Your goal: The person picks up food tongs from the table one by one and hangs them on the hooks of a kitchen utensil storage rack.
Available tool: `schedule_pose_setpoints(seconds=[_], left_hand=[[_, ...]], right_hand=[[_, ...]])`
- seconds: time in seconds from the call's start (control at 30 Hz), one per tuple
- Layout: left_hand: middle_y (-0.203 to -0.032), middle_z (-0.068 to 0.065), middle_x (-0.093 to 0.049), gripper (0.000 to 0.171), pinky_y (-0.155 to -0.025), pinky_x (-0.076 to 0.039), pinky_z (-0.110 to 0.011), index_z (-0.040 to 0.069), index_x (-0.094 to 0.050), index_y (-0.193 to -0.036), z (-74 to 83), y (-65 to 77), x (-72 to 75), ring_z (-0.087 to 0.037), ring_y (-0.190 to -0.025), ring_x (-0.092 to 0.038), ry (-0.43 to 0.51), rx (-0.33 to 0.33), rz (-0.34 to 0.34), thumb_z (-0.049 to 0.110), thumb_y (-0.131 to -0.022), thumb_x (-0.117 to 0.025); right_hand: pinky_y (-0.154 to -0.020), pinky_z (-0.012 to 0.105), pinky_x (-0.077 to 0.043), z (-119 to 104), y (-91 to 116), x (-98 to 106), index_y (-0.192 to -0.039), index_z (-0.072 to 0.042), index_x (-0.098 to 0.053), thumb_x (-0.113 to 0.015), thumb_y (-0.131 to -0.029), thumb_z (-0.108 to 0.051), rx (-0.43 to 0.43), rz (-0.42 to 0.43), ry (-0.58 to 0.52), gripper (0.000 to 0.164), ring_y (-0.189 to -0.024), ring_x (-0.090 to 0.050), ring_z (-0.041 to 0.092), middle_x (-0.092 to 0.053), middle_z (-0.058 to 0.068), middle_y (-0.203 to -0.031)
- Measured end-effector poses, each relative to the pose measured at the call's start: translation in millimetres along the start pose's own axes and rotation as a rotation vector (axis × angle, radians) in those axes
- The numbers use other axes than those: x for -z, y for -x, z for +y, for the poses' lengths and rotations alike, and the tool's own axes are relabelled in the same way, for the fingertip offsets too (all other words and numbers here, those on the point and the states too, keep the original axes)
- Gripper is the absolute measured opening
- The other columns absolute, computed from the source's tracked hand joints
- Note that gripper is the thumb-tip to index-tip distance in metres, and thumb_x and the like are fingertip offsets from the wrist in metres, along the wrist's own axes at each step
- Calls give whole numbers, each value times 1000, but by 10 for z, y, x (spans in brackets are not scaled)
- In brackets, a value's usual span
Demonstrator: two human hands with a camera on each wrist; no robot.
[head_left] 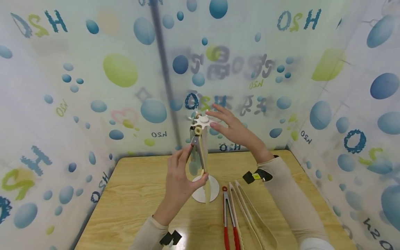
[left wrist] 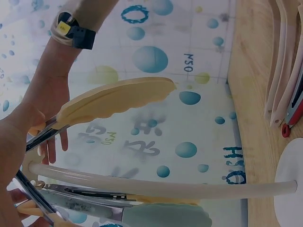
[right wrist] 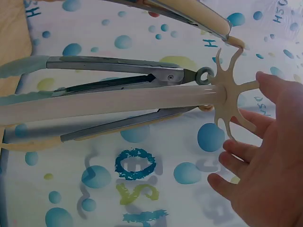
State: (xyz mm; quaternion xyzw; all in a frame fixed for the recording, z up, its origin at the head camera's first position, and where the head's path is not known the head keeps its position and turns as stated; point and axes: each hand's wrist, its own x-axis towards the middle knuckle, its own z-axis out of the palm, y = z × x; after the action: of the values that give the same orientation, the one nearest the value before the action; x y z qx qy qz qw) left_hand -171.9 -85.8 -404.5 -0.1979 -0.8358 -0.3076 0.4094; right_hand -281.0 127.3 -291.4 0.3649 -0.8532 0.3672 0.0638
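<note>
A white rack [right wrist: 109,101] with a round base [head_left: 215,189] and a star of hooks [head_left: 204,119] stands on the table. My left hand [head_left: 181,177] grips a pair of metal tongs [head_left: 201,156] with cream tips between thumb and fingers, their arms spread. Their cream ring [head_left: 198,131] is right at one hook. Above, my right hand [head_left: 232,126] touches the hook star, its thumb at one prong and the other fingers loosely extended. From other hooks hang grey-green-tipped tongs [right wrist: 113,66] and cream-tipped tongs [right wrist: 128,125], seen in the right wrist view.
To the right of the base lie red-handled tongs [head_left: 225,208] and several long cream tongs [head_left: 247,211] on the wooden table [head_left: 140,187]. A curtain [head_left: 250,45] printed with blue and green spots surrounds the table's back and sides.
</note>
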Motion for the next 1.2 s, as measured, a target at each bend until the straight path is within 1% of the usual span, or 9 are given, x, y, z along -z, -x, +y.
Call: schedule_pose_setpoints(seconds=[0.1,0.23,0.4,0.57,0.7,0.87,0.93,1.1,1.2], left_hand=[[-130,-14,-52,104,-80,-52,-45,14,-40,-151,1,-2,-15,-30,-109,-48,0,-12,4,33,-63,-93],[-130,-15,-52,105,-81,-53,-45,14,-40,-151,-3,-13,-29,-31,-110,-49,-8,-21,13,33,-62,-93],[-131,-15,-52,102,-85,-53,-47,14,-40,-151,10,-31,-37,-32,-113,-50,-11,-19,8,33,-65,-91],[-131,-15,-52,101,-87,-53,-48,13,-41,-150,23,-36,-47,-32,-114,-50,-10,-26,10,33,-64,-91],[-129,-15,-53,101,-89,-53,-48,13,-42,-150,30,-27,-58,-32,-115,-50,-12,-24,12,34,-64,-91],[-129,-15,-53,102,-87,-53,-46,13,-42,-150,34,-17,-78,-32,-114,-50,-26,-14,10,35,-63,-92],[-129,-15,-53,101,-86,-54,-46,13,-42,-149,35,-11,-89,-31,-113,-50,-32,-9,8,36,-64,-91],[-128,-15,-52,101,-86,-54,-46,13,-43,-149,40,-8,-113,-32,-115,-50,-33,6,5,36,-64,-92],[-129,-15,-52,101,-86,-55,-46,13,-42,-149,47,-12,-124,-32,-116,-50,-31,13,5,37,-64,-92]], right_hand=[[-120,60,-24,73,-6,8,-150,-21,-44,-48,-104,-41,4,-50,-69,50,-156,-15,27,-19,0,-166],[-117,58,-31,127,-12,-25,-149,-21,-45,-47,-104,-42,35,-37,-123,50,-150,-27,27,-29,4,-160],[-115,57,-33,176,-23,-56,-148,-20,-47,-44,-103,-49,78,7,-105,54,-144,-33,27,-36,6,-154],[-111,57,-36,167,-11,-76,-148,-17,-47,-42,-102,-52,96,27,-82,58,-137,-39,29,-39,10,-149],[-110,58,-37,148,7,-109,-148,-16,-48,-43,-103,-51,86,40,-80,57,-136,-40,29,-40,11,-148],[-110,57,-37,130,29,-147,-147,-18,-49,-44,-103,-48,74,67,-86,54,-137,-39,29,-40,10,-148],[-110,58,-37,127,38,-158,-147,-18,-49,-45,-103,-49,69,77,-86,55,-137,-39,29,-39,10,-148],[-111,57,-35,111,58,-178,-147,-17,-49,-42,-100,-57,44,98,-75,62,-139,-37,29,-38,9,-150],[-112,57,-35,81,77,-185,-147,-17,-49,-43,-100,-57,31,112,-67,62,-139,-36,29,-39,9,-150]])
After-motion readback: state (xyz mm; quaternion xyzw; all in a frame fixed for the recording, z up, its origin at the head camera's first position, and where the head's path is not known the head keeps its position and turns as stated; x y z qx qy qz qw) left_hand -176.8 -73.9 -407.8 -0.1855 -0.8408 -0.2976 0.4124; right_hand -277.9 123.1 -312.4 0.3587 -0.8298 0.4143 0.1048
